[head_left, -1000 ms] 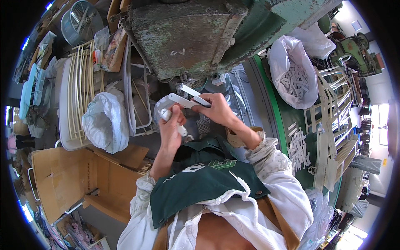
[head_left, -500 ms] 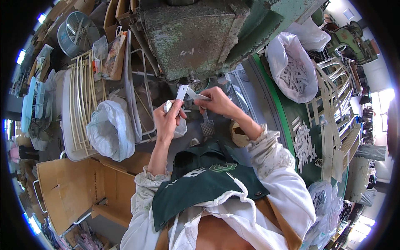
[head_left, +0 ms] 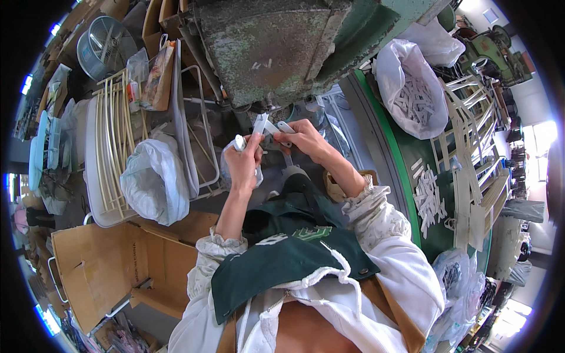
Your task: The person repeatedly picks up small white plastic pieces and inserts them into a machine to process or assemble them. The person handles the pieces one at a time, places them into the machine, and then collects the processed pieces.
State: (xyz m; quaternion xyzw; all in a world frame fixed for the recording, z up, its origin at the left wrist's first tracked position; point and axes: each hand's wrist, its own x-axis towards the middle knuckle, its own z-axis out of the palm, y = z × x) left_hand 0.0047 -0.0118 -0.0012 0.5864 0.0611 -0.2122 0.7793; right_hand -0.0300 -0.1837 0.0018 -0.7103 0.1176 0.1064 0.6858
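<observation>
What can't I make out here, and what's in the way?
In the head view:
Green machine: its top, cut off by the upper edge.
White strips: gripped parts, covered by the left hand and right hand.
White sack: its bottom, hidden by pieces inside.

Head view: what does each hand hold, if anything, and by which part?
Left hand: a white strip, by its lower part. Right hand: a second white strip, apparently by its lower end.

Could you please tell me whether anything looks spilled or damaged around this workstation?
Two things: loose white strips lie scattered on the green tabletop, outside the white sack holding similar pieces, though they may be there deliberately; and the green machine has badly worn, scuffed paint.
</observation>
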